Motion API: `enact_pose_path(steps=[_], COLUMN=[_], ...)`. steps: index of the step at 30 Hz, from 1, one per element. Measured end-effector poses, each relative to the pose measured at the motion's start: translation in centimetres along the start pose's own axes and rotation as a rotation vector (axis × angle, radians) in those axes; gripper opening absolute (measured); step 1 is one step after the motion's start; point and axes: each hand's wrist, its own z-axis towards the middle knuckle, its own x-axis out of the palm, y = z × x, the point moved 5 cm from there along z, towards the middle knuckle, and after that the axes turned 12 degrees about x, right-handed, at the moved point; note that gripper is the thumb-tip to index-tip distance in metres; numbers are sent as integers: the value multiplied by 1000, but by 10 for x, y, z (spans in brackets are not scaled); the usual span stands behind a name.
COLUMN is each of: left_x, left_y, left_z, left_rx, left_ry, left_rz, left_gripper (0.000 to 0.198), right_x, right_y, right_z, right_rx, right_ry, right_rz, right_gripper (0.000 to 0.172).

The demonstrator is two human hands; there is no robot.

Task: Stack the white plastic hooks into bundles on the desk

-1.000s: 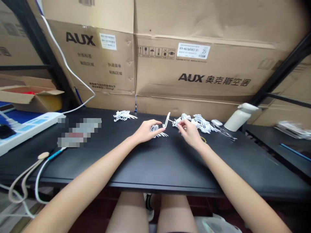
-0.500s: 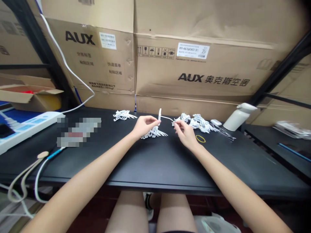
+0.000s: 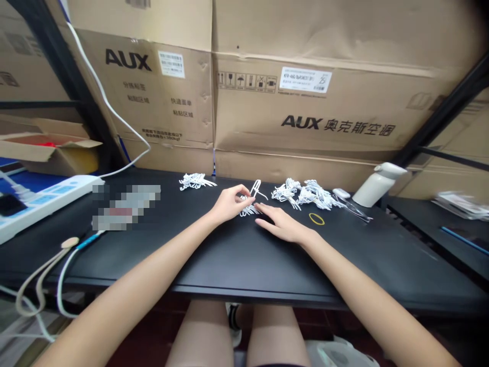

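My left hand (image 3: 232, 203) is closed, thumb and fingers pinching a few thin white hooks (image 3: 256, 187) that stick up above the fingertips. Beneath lies a small bunch of the same white hooks (image 3: 249, 210), partly covered by my fingers. My right hand (image 3: 281, 223) is just right of this bunch, palm down, its fingers stretched out and the thumb apart. Its fingertips are close to the bunch; whether they touch it I cannot tell. Farther right lie two more piles of white hooks (image 3: 316, 194), and another pile (image 3: 194, 181) lies at the back left.
A yellow rubber band (image 3: 317, 219) lies right of my right hand. Glasses (image 3: 353, 210) and a tilted white bottle (image 3: 379, 186) are beyond it. On the left are a power strip (image 3: 57, 201), a blurred-out object (image 3: 126, 209) and cables. Large cardboard boxes (image 3: 305, 137) wall off the back.
My right hand has moved left from the right-hand pile to the small bunch, and its fingers have straightened. The hooks in my left hand now lean to the right.
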Motion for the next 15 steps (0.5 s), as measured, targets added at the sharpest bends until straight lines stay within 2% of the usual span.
enact_pose_path(steps=[5, 9, 15], left_x=[-1, -1, -2], left_y=[0, 0, 6], left_z=[-1, 0, 0], left_rx=[-32, -31, -37], left_ry=[15, 7, 9], left_rz=[2, -26, -40], left_gripper=[29, 30, 32], right_x=[-5, -13, -22], right_y=[0, -4, -38], right_z=[-1, 0, 5], right_rx=[-25, -16, 180], right_ry=[-49, -116, -244], right_rz=[-53, -39, 65], right_gripper=[55, 41, 16])
